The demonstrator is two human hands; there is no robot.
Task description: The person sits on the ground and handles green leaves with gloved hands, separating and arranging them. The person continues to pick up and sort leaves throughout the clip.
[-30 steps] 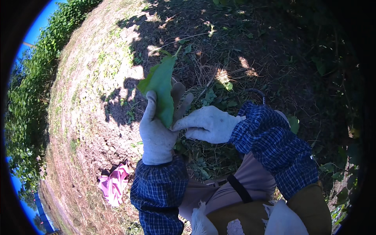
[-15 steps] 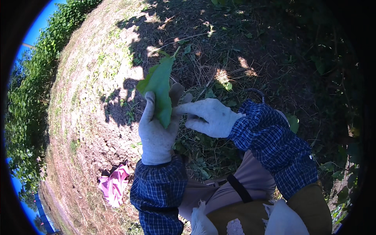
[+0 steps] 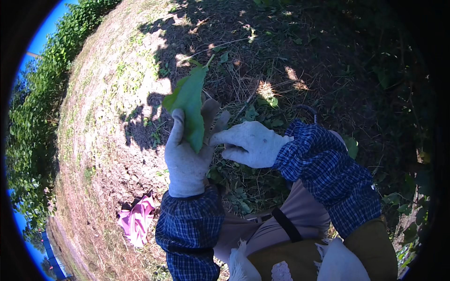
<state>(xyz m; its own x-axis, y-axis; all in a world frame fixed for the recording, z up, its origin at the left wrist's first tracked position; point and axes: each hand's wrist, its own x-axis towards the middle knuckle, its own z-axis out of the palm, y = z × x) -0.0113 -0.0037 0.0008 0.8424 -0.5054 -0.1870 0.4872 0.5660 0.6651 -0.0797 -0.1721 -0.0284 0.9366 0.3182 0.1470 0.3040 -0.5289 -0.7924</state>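
Observation:
My left hand (image 3: 188,157), in a pale work glove, holds a large green leaf (image 3: 191,100) upright, its stem pointing up and away. The thumb lies across the near face of the leaf, while the other fingers rise behind and beside it. A lighter green edge shows along the leaf's left side; whether it is a fold or a second leaf I cannot tell. Close on the right is my right hand (image 3: 253,144), gloved too, its index finger reaching to the edge of the left palm. Its thumb is bent and apart from that finger, and nothing shows between them.
Pink cloth (image 3: 137,220) lies on the dry ground at lower left. A leafy green hedge (image 3: 33,122) runs along the left side. Shaded ground with cut stalks (image 3: 243,93) and weeds lies ahead, and dark foliage (image 3: 398,75) stands at the right.
My right hand has shifted slightly down, and its index fingertip has drawn back from behind the leaf. The left hand and the leaf have moved slightly left.

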